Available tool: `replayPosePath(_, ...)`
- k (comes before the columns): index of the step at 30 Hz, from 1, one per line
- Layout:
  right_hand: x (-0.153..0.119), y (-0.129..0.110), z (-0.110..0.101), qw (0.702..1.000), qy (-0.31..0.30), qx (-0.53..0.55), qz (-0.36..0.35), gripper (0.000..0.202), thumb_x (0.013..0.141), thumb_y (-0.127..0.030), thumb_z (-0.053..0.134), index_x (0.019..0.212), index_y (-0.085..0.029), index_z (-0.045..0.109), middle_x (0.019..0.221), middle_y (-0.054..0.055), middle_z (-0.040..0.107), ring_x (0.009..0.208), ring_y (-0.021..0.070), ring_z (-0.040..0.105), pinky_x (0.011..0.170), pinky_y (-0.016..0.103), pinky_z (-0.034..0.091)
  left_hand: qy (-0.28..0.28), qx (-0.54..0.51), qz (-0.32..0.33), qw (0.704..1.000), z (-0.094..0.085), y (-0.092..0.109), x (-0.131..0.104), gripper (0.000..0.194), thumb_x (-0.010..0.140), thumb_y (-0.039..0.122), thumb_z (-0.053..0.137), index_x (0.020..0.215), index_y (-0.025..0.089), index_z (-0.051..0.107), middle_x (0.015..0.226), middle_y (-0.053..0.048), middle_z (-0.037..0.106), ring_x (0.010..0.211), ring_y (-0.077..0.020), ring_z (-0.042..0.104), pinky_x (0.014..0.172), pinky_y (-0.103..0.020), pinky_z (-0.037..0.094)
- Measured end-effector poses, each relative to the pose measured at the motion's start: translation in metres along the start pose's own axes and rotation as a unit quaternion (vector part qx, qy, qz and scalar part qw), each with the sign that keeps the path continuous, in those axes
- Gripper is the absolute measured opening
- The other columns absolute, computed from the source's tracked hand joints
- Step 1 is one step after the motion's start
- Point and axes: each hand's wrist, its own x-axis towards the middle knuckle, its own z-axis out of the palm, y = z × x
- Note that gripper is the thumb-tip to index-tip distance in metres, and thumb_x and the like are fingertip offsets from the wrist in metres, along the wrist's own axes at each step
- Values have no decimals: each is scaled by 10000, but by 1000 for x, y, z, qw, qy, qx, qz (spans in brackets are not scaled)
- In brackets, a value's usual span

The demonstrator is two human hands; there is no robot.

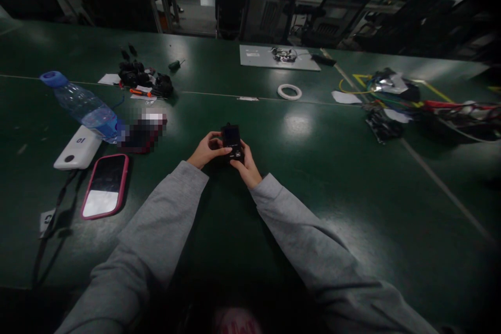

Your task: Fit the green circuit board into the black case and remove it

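A small black handheld device (230,137) with a dark screen and small white markings is held upright over the green table. My left hand (208,150) grips its left side, the thumb lying across the lower front. On the other side, my right hand (248,166) is closed round the lower right edge, with its thumb near the bottom. The fingers behind the device are hidden. Grey sleeves cover both my forearms.
On the left are a water bottle (84,104), a white power bank (78,148), a pink-cased phone (105,185) and another phone (143,133). Beyond lie black parts (144,78), a screwdriver (176,64), a tape roll (289,92) and a grey board (258,57). Cables (450,109) crowd the right.
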Motion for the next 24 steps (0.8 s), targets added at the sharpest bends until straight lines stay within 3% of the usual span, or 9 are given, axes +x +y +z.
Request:
replayPosePath(12,2,6,-2,1000,5,-15,-12,777,763,-348,624,1445,-215,276,1355,95,451,1262,237,444,1110,438,371,3,-23,-4,1000,2,4,-2,619,562,259,873,1082,179,547,793,34,564,769,-116,572,760,-297,454)
replayPosePath(17,2,2,-1,999,10,50,-3,771,761,-410,670,1432,-222,339,1306,84,498,1232,225,472,1088,418,395,16,-43,-11,999,2,3,-3,620,562,263,868,1093,181,559,844,8,606,817,-151,608,817,-346,463)
replayPosePath(24,4,-4,-4,987,49,142,60,660,785,-540,687,1344,-240,505,1065,47,599,1064,193,563,1016,394,443,25,-57,-19,998,2,4,-3,619,570,258,863,1107,168,568,937,-42,649,889,-193,640,886,-398,465)
